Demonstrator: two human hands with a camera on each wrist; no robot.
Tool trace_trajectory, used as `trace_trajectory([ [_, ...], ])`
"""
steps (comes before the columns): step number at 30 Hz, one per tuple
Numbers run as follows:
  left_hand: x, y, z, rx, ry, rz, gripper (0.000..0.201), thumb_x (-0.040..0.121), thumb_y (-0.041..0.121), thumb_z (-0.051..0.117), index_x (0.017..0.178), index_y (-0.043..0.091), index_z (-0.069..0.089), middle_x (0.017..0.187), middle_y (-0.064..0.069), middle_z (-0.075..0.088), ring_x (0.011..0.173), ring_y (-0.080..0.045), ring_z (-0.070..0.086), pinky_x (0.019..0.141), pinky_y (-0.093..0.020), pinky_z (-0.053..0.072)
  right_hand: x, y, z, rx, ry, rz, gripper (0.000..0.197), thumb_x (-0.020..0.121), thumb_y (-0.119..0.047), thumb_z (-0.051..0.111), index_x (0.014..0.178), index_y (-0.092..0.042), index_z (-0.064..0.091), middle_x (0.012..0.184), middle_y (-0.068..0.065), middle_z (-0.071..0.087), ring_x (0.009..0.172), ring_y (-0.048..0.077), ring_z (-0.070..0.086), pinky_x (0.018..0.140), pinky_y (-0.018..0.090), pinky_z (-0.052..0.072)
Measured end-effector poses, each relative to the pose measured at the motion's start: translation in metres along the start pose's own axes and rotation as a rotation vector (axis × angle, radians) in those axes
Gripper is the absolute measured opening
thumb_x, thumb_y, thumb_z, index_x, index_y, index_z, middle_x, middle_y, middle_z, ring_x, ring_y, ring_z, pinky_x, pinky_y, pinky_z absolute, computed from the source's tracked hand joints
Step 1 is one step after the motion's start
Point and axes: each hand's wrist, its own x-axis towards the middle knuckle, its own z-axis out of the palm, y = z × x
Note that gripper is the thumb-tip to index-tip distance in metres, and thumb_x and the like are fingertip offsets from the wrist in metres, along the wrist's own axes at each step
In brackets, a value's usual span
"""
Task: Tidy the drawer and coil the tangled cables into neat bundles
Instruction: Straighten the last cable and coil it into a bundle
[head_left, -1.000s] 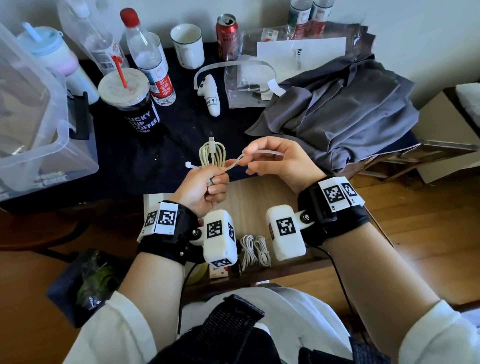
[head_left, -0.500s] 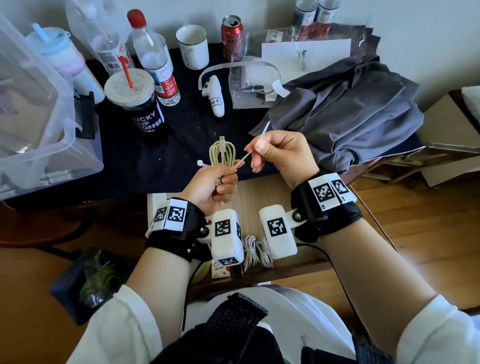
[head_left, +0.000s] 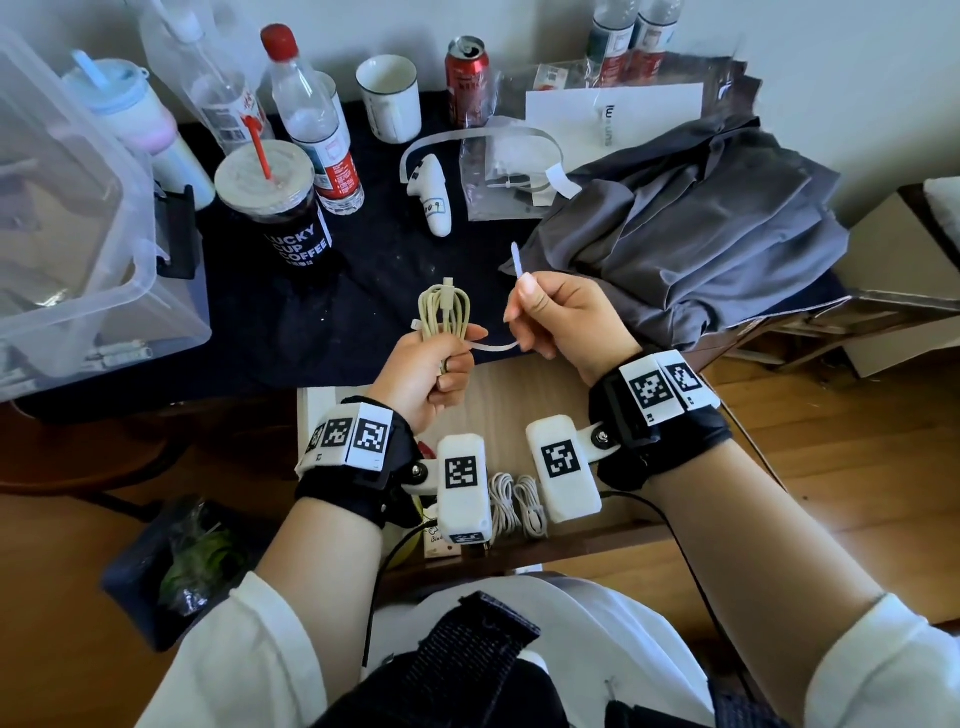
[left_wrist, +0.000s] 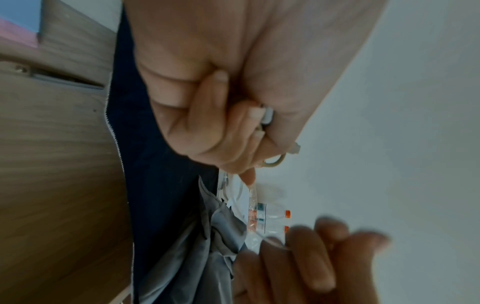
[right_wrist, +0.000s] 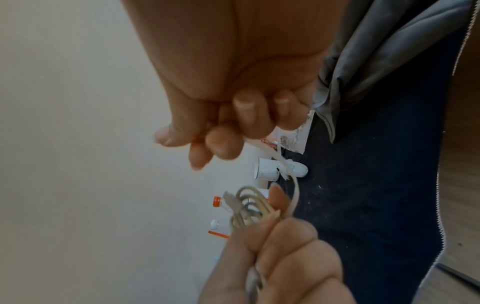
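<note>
My left hand (head_left: 436, 364) grips a coiled beige cable (head_left: 444, 314), its loops and plug standing up out of the fist; the same cable (right_wrist: 246, 209) shows in the right wrist view. A white zip tie (head_left: 493, 346) runs from the bundle across to my right hand (head_left: 550, 317), which pinches it, and the tie's free end (head_left: 517, 260) sticks up above the fingers. Both hands hover over the open wooden drawer (head_left: 524, 395). Two coiled white cables (head_left: 517, 504) lie in the drawer near its front edge, between my wrist cameras.
A dark cloth covers the table (head_left: 249, 353). On it stand a coffee cup (head_left: 280, 218), bottles (head_left: 311, 119), a mug (head_left: 389, 98), a can (head_left: 466, 78), a white controller (head_left: 431, 202) and a clear bag (head_left: 498, 176). A grey garment (head_left: 691, 234) lies right; a clear bin (head_left: 78, 249) left.
My right hand turned and rose, so the zip tie's free end, which pointed right a second ago, now points up. The left hand kept its grip on the beige coil.
</note>
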Motion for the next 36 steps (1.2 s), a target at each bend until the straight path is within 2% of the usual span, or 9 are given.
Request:
trace_trajectory([
  [5,0.001,-0.001,0.008,0.243,-0.025,0.022,0.024,0.092,0.001,0.035,0.076,0.012,0.049,0.044,0.007,0.036,0.035,-0.004,0.026,0.035,-0.013,0.017,0.003,-0.009,0.012,0.006,-0.132,0.03,0.008,0.084,-0.002,0.062,0.088,-0.008,0.058,0.049,-0.01,0.052,0.043,0.0,0.042,0.047,0.011,0.037],
  [9,0.003,-0.001,0.014,0.417,-0.093,-0.042,0.025,0.093,0.004,0.033,0.08,0.013,0.053,0.051,0.003,0.035,0.034,-0.004,0.028,0.034,-0.012,0.019,0.017,-0.01,0.013,-0.391,-0.183,0.123,0.022,0.082,-0.025,0.069,0.101,-0.015,0.067,0.064,0.003,0.066,0.047,0.001,0.05,0.059,0.015,0.04],
  [11,0.004,-0.001,0.015,0.48,-0.103,-0.062,0.024,0.092,0.003,0.032,0.086,0.011,0.054,0.055,0.001,0.035,0.034,-0.003,0.028,0.034,-0.012,0.02,0.021,-0.01,0.011,-0.635,-0.187,0.127,0.022,0.081,-0.032,0.068,0.099,-0.019,0.068,0.059,-0.004,0.061,0.054,-0.001,0.053,0.062,0.011,0.039],
  [14,0.004,0.0,0.017,0.512,-0.103,-0.092,0.019,0.093,0.004,0.034,0.094,0.009,0.053,0.058,0.0,0.033,0.037,-0.005,0.026,0.034,-0.013,0.019,0.024,-0.013,0.012,-0.815,-0.23,0.117,0.017,0.08,-0.036,0.067,0.09,-0.023,0.07,0.062,-0.016,0.053,0.074,0.006,0.052,0.073,0.021,0.04],
  [20,0.003,-0.002,0.017,0.524,-0.087,-0.066,0.012,0.092,0.009,0.044,0.09,0.01,0.056,0.057,0.001,0.033,0.038,-0.005,0.025,0.035,-0.015,0.02,0.023,-0.018,0.015,-0.869,-0.265,0.094,0.013,0.084,-0.033,0.062,0.085,-0.022,0.07,0.061,-0.017,0.051,0.073,0.007,0.054,0.07,0.025,0.044],
  [23,0.0,0.002,0.014,0.449,-0.106,-0.024,0.015,0.09,0.002,0.043,0.081,0.01,0.052,0.055,0.001,0.035,0.035,-0.003,0.026,0.034,-0.014,0.018,0.017,-0.017,0.017,-0.793,-0.218,0.05,0.012,0.084,-0.031,0.062,0.085,-0.022,0.07,0.063,-0.014,0.057,0.071,0.008,0.056,0.075,0.031,0.05],
  [29,-0.003,0.006,0.011,0.329,-0.115,-0.068,0.026,0.092,0.002,0.038,0.071,0.016,0.044,0.045,0.007,0.037,0.035,-0.003,0.025,0.037,-0.016,0.011,0.009,-0.014,0.02,-0.608,-0.195,-0.058,0.009,0.084,-0.026,0.065,0.087,-0.019,0.07,0.064,-0.014,0.057,0.063,0.003,0.052,0.069,0.025,0.044],
  [32,-0.004,0.005,0.009,0.238,-0.11,-0.06,0.027,0.095,0.006,0.038,0.072,0.017,0.048,0.047,0.005,0.034,0.036,-0.003,0.023,0.037,-0.015,0.011,0.007,-0.012,0.02,-0.406,-0.143,-0.062,0.018,0.081,-0.025,0.068,0.094,-0.02,0.057,0.065,-0.004,0.055,0.055,0.003,0.047,0.061,0.023,0.042],
  [36,-0.006,0.005,0.002,-0.02,-0.131,-0.12,0.021,0.095,0.007,0.036,0.09,0.01,0.056,0.045,0.007,0.033,0.033,-0.001,0.023,0.034,-0.013,0.011,0.004,-0.019,0.014,0.031,-0.032,-0.039,0.02,0.095,-0.024,0.034,0.097,-0.006,0.043,0.063,0.003,0.043,0.043,0.005,0.042,0.044,0.018,0.038],
])
